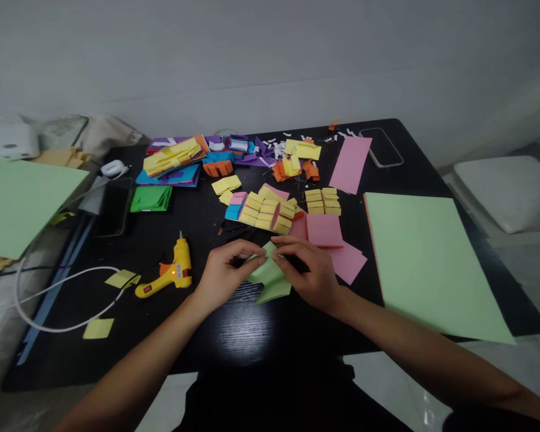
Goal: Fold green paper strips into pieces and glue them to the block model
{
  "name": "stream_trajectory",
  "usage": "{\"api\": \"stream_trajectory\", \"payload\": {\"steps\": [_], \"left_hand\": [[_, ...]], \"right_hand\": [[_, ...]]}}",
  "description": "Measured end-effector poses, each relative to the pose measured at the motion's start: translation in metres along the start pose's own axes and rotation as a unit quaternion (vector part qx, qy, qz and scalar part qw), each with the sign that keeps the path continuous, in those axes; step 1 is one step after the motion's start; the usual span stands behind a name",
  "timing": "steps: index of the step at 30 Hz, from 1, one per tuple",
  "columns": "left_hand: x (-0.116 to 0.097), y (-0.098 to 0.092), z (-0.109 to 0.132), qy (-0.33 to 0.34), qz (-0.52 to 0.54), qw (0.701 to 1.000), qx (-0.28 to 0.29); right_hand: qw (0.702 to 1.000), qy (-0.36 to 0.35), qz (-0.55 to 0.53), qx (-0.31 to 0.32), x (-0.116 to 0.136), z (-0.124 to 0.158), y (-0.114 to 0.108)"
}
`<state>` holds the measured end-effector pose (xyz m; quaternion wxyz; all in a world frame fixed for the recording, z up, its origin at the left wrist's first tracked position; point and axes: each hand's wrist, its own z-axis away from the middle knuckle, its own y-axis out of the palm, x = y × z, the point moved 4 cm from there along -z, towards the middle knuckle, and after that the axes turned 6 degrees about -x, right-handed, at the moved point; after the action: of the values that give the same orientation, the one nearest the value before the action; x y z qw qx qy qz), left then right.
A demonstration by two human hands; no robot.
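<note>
A light green sheet of paper (273, 284), creased and partly folded, is held up over the front middle of the black table. My left hand (229, 270) pinches its upper left edge between thumb and fingers. Close beside it, my right hand (312, 273) grips the upper right part, with thumb and fingertips on the paper. Just beyond my hands lies a row of folded yellow paper pieces (265, 211) with pink and blue ones at its left end. Pink paper squares (324, 230) lie behind my right hand.
A yellow glue gun (175, 270) with a lit orange light lies left of my hands. Large green sheets (427, 258) cover the table's right side. Phones (114, 207) and a white cable (67, 329) are at the left. Colored paper stacks (175, 157) and scraps line the back.
</note>
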<state>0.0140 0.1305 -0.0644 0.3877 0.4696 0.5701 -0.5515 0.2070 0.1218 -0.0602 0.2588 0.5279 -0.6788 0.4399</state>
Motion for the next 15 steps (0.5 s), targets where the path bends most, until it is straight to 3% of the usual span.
{"api": "stream_trajectory", "payload": {"steps": [10,15], "left_hand": [[-0.0022,-0.0013,-0.0007,-0.003,0.002,1.0,0.0],[-0.002,-0.0023,-0.001,-0.014,0.013,1.0,0.019]], "right_hand": [[0.998,0.044,-0.045,0.022,0.002,-0.0019,-0.0007],[0.974,0.163,-0.149,0.047,-0.0078,-0.0046,-0.0009]]}}
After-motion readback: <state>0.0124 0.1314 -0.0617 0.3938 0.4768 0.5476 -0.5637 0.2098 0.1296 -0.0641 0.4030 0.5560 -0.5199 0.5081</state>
